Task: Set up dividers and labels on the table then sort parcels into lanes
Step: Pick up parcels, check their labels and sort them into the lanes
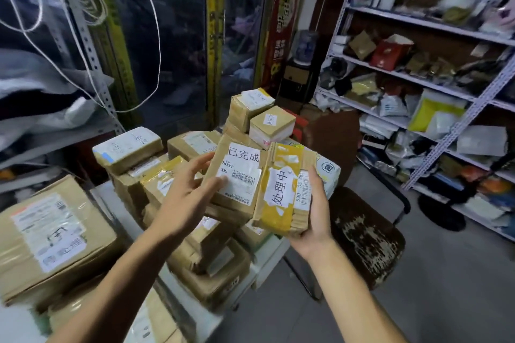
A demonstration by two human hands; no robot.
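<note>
My left hand (186, 194) grips the left edge of a brown cardboard parcel (237, 175) that bears a white label with three characters and a barcode sticker. My right hand (316, 211) holds a yellow-taped parcel (284, 189) with a slanted white label, its fingers wrapped around the right side and underneath. Both parcels are lifted side by side, touching, above a heap of taped cardboard parcels (200, 245) on a white table (267, 259). No dividers are visible.
A large brown box (53, 234) lies at the left. Small boxes (259, 114) are stacked at the back of the heap. A worn dark chair (365, 234) stands right of the table. Metal shelves (434, 78) full of bags line the right wall. White cords (92, 36) hang at the left.
</note>
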